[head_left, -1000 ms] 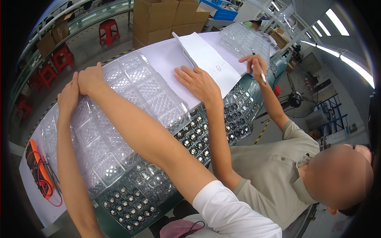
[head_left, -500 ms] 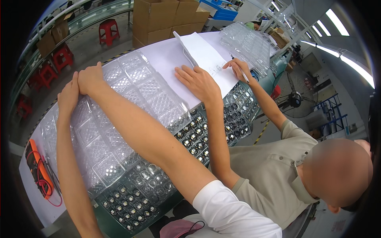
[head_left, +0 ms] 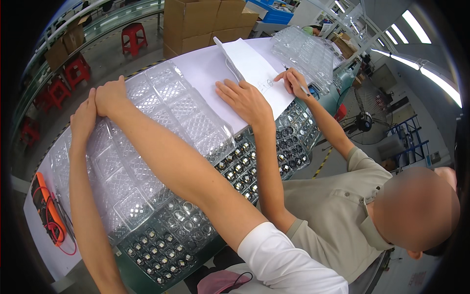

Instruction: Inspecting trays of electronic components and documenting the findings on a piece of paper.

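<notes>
My left hand (head_left: 84, 117) and my right hand (head_left: 111, 95) meet at the far left edge of the clear plastic trays (head_left: 164, 105). Both look closed, with fingers bent together and partly turned from view; no object shows in either. My right arm stretches across the trays. To my right, a co-worker's left hand (head_left: 245, 100) lies flat by a white sheet of paper (head_left: 259, 63). That person's other hand (head_left: 296, 82) holds a pen (head_left: 304, 89) over drawn marks on the sheet.
Trays of small dark round parts with shiny squares (head_left: 159, 255) line the near edge. An orange multimeter (head_left: 48, 210) with red leads lies at left. More clear trays (head_left: 303, 56) are stacked at far right. Cardboard boxes (head_left: 196, 24) and a red stool (head_left: 133, 39) stand beyond the table.
The co-worker's writing hand has shifted slightly and its pen has tilted; the marks on the paper look a little different. My own hands stay in place.
</notes>
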Tool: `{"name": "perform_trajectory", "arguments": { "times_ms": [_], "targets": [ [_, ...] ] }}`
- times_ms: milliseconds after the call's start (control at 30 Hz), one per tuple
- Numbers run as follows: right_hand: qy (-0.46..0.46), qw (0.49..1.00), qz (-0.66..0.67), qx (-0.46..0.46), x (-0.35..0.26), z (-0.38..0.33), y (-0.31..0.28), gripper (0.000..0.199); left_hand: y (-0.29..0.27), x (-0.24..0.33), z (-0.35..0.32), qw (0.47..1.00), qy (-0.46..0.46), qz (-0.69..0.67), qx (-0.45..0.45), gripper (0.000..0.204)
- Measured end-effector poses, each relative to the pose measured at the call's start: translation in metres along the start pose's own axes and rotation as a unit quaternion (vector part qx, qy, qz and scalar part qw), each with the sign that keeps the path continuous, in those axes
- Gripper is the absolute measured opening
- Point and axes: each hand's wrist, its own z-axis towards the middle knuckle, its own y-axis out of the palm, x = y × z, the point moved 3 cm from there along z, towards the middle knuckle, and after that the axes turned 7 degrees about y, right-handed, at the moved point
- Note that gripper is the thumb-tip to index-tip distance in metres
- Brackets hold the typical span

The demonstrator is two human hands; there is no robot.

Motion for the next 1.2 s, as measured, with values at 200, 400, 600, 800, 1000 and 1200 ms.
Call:
{"name": "perform_trajectory", "arguments": {
  "times_ms": [200,400,600,800,1000,1200],
  "targets": [
    [0.003,1.000,-0.003,-0.010,-0.001,0.002,0.002,0.028,0.000,0.001,-0.001,1.000,0.009,-0.001,-0.001,0.065],
    [0.002,1.000,-0.005,-0.022,-0.001,0.002,0.002,0.029,0.003,-0.006,0.001,0.999,0.025,0.027,0.015,0.064],
    [0.000,1.000,-0.011,-0.024,-0.002,0.001,0.001,0.029,0.003,-0.005,0.002,1.000,0.013,0.012,-0.005,0.061],
    [0.004,0.999,-0.018,-0.045,-0.002,0.001,0.000,0.030,0.005,-0.008,0.004,1.000,0.006,0.018,-0.006,0.060],
    [0.003,0.999,-0.012,-0.034,-0.001,0.002,0.000,0.030,0.004,-0.007,0.004,1.000,0.016,0.018,-0.002,0.062],
    [-0.001,0.999,-0.013,-0.039,-0.002,0.002,0.002,0.030,0.006,-0.010,0.004,1.000,0.009,0.005,-0.001,0.062]
  ]
}}
